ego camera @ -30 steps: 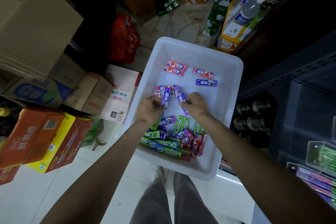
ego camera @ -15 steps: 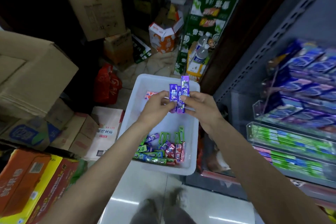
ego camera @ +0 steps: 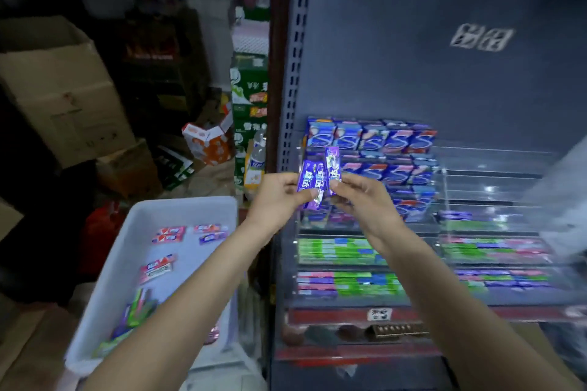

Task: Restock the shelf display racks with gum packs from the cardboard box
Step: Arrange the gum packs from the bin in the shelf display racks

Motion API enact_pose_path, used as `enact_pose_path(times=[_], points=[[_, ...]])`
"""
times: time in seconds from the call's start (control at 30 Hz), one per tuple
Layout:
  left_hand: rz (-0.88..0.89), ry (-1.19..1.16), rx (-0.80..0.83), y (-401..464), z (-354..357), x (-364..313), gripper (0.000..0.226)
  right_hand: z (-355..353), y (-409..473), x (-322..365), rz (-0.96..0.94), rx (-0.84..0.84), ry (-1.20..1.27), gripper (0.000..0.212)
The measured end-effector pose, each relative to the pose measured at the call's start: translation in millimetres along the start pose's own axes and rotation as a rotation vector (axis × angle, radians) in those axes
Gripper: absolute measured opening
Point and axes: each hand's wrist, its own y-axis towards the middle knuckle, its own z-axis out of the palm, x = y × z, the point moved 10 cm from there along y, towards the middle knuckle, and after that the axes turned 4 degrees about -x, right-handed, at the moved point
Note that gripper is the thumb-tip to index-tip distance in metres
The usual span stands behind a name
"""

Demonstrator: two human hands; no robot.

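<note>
Head view shows both hands raised together in front of the shelf. The left hand (ego camera: 279,197) pinches two purple gum packs (ego camera: 313,182) between thumb and fingers, and the packs stand almost upright. The right hand (ego camera: 365,200) pinches a third purple pack (ego camera: 333,168) just beside them; this one reaches a little higher, and its side touches the other two. All three packs are in the air, in front of the left edge of the display racks (ego camera: 425,251).

Behind the hands, the upper tiers of the clear racks hold blue and purple packets (ego camera: 371,138) in rows. The lower tiers hold long green, blue and pink packs (ego camera: 343,252) lying flat. The picture is blurred there, so the labels cannot be read.

To the left and lower, a white plastic tub (ego camera: 178,205) stands beside the shelf. Inside it lie some red and white packs (ego camera: 168,234) near the far end, and green packs (ego camera: 139,311) near the close end, partly hidden by the left forearm. Further left, large cardboard boxes (ego camera: 63,89) are stacked in the dim background.
</note>
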Motion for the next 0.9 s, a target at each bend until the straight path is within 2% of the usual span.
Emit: enact_pose_path(times=[0.2, 0.33, 0.37, 0.57, 0.9], points=[[0.008, 0.066, 0.002, 11.0, 142.6, -16.9, 0.013, -150.4, 16.8, 2.7, -0.072, -0.067, 0.004, 0.023], [-0.020, 0.120, -0.027, 17.4, 206.4, -17.5, 0.011, -232.6, 28.0, -4.2, -0.074, -0.115, -0.033, 0.046], [-0.029, 0.132, -0.027, 19.0, 217.8, -17.7, 0.010, -250.7, 32.9, -8.8, -0.068, -0.129, -0.076, 0.046], [-0.070, 0.197, -0.048, 31.8, 253.7, -17.3, 0.012, -338.4, 61.2, -36.5, -0.060, -0.266, -0.301, 0.010], [-0.092, 0.232, -0.051, 44.7, 275.0, -12.4, 0.008, -368.2, 89.1, -60.2, -0.137, -0.294, -0.588, 0.013]])
